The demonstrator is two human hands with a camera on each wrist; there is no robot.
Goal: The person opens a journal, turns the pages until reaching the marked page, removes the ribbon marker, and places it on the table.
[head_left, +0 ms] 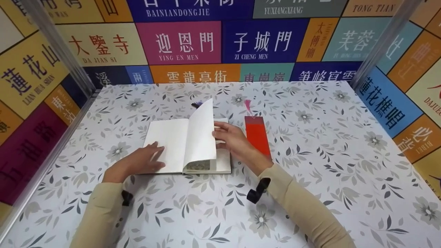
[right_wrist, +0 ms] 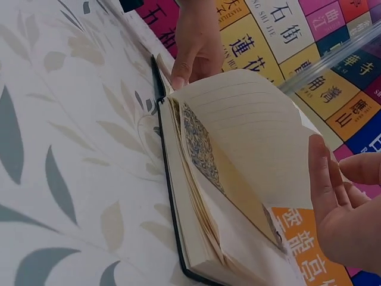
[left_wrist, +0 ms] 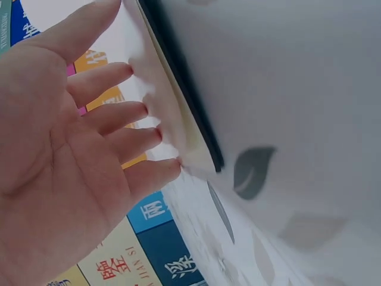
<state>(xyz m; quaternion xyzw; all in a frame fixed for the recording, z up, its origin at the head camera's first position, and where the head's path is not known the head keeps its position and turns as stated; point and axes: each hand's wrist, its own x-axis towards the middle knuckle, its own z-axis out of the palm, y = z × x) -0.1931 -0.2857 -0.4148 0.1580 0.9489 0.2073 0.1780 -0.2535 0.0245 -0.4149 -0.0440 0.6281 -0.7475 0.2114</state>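
A notebook (head_left: 168, 137) with cream pages and a dark cover lies spread on the table. My left hand (head_left: 144, 160) rests on its left page with the fingers extended; in the left wrist view that hand (left_wrist: 77, 137) has its fingertips at the page edge. One page (head_left: 202, 134) stands raised and curved, and the fingers of my right hand (head_left: 232, 137) touch its free edge. Faint ruled lines show on this page (right_wrist: 238, 113) in the right wrist view. Beneath it lies a patterned strip (right_wrist: 199, 140), partly hidden. A dark tassel (head_left: 196, 104) sticks out past the notebook's top edge.
Right of the notebook lies a red bookmark (head_left: 257, 136) with a pink tassel (head_left: 247, 105), its lower end behind my right wrist. The table (head_left: 310, 206) has a floral cover. Panels with colourful lettering (head_left: 179, 41) stand along the back and sides.
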